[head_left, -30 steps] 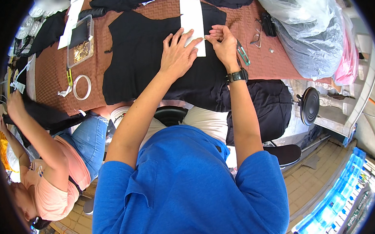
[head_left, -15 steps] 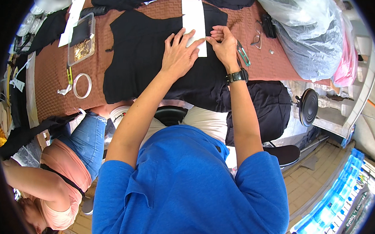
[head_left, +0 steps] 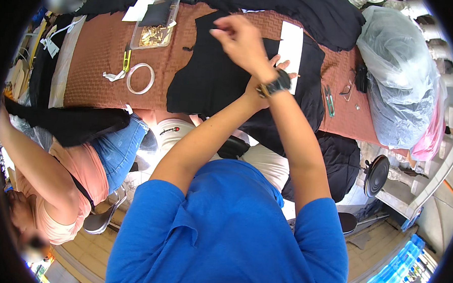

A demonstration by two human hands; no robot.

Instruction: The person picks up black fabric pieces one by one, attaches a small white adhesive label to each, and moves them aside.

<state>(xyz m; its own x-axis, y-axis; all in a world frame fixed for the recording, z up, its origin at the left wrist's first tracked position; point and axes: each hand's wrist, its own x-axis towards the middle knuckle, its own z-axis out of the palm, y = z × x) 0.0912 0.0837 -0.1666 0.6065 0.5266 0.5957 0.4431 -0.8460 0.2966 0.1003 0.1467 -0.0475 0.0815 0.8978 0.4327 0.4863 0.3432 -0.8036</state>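
Observation:
A black fabric piece (head_left: 214, 75) lies spread on the brown-covered table (head_left: 99, 50), with a white rectangular strip (head_left: 291, 45) on its right part. My right hand (head_left: 238, 41), a dark watch on its wrist, reaches leftward above the fabric with its fingertips pinched together; nothing shows between them. My left hand (head_left: 284, 69) lies mostly hidden under that wrist. Its fingers rest flat on the fabric beside the white strip. My forearms cross each other.
A clear box (head_left: 156, 22) of small gold pieces, yellow-handled snips (head_left: 125, 61) and a clear tape ring (head_left: 140, 78) lie at the left. Green snips (head_left: 329, 100) and glasses (head_left: 347, 88) lie at the right, near a large plastic bag (head_left: 396, 63). Another person (head_left: 78, 170) holds black cloth (head_left: 70, 124).
My right hand has lifted off the white strip and swung left across my left wrist. My left hand stays pressed on the fabric. The other person has shifted at the left.

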